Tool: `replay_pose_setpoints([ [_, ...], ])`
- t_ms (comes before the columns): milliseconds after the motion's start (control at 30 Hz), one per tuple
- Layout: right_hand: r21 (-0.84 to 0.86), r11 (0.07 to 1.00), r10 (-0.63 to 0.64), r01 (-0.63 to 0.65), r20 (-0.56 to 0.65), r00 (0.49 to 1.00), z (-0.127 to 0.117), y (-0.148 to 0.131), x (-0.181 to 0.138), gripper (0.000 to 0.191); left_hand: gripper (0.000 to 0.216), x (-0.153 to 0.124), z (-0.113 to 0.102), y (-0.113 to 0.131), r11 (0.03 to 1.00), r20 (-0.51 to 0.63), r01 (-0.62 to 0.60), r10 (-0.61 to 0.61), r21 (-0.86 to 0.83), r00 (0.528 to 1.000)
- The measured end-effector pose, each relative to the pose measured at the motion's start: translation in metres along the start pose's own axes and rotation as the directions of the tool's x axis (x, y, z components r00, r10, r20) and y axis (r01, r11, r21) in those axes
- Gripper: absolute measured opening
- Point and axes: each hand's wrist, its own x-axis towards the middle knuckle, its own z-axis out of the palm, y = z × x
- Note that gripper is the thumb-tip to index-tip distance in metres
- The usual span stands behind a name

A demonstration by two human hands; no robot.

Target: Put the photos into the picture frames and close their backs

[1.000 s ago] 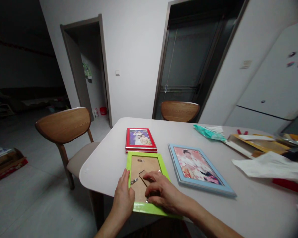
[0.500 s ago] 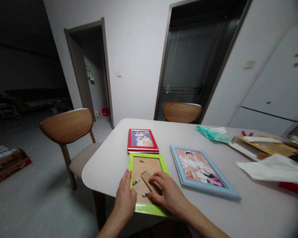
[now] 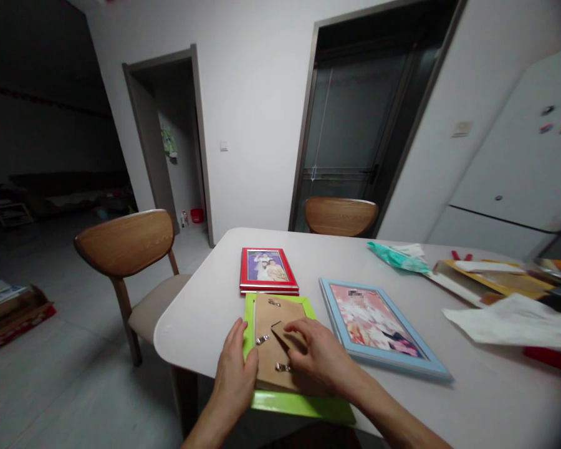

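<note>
A green photo frame [image 3: 303,405] lies back side up at the table's near edge. Its brown backing board [image 3: 264,319] has tilted partly up out of the frame, with small metal clips [image 3: 263,339] on it. My right hand [image 3: 318,352] pinches the stand flap [image 3: 284,337] on that board, which stands out from it at an angle. Along the frame's left border lies my left hand [image 3: 234,368], its fingers on the outer side and the thumb at the inner edge, holding it. What lies under the board is hidden.
Beyond the green frame are stacked red photo frames [image 3: 268,271]. A blue photo frame [image 3: 388,324] with a picture lies to the right. Farther right on the white table [image 3: 201,312] are a teal wrapper [image 3: 397,257], white paper [image 3: 509,321] and yellow packaging [image 3: 500,280]. Wooden chairs [image 3: 131,243] stand around.
The backing board has come up from lying flat inside the green frame and now sits tilted above it, drawn by the flap in my right hand. My left hand stays at the left border.
</note>
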Motion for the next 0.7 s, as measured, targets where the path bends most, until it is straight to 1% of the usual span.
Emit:
replay_pose_setpoints([
  [33,0.000,1.000,-0.003,0.003,-0.016,1.000,-0.003,-0.004,0.000,0.028,0.044,0.001,-0.002,0.006,0.998,0.009,0.022,-0.021,-0.062,1.000],
  [100,0.017,1.000,-0.024,0.025,-0.033,0.999,-0.008,-0.016,0.000,0.025,0.044,0.004,-0.006,0.017,0.960,0.098,0.102,-0.078,-0.260,0.992],
  [167,0.066,0.995,-0.075,0.078,-0.047,0.996,-0.011,-0.028,-0.001,0.023,0.043,0.006,-0.012,0.023,0.856,0.219,0.214,-0.122,-0.471,0.968],
  [200,0.097,0.989,-0.107,0.112,-0.057,0.993,-0.012,-0.033,-0.001,0.022,0.043,0.007,-0.017,0.023,0.795,0.256,0.262,-0.139,-0.546,0.956],
  [267,0.137,0.978,-0.147,0.158,-0.083,0.986,-0.012,-0.035,-0.002,0.022,0.040,0.008,-0.029,0.017,0.715,0.270,0.323,-0.192,-0.620,0.944],
  [333,0.126,0.983,-0.124,0.137,-0.106,0.987,-0.011,-0.027,-0.002,0.024,0.039,0.009,-0.046,0.005,0.694,0.231,0.352,-0.266,-0.628,0.936],
  [400,0.064,0.996,-0.047,0.054,-0.115,0.992,-0.010,-0.010,-0.004,0.026,0.037,0.011,-0.066,-0.010,0.709,0.177,0.364,-0.326,-0.605,0.929],
  [500,-0.062,0.995,0.075,-0.081,-0.096,0.993,-0.007,0.018,-0.009,0.031,0.032,0.014,-0.091,-0.032,0.801,0.102,0.364,-0.361,-0.475,0.927],
  [600,-0.164,0.970,0.167,-0.178,-0.079,0.983,-0.004,0.037,-0.014,0.037,0.028,0.018,-0.105,-0.047,0.872,0.058,0.366,-0.368,-0.325,0.928],
  [700,-0.210,0.951,0.217,-0.226,-0.067,0.974,-0.001,0.043,-0.016,0.041,0.029,0.023,-0.108,-0.054,0.908,0.028,0.360,-0.362,-0.216,0.932],
])
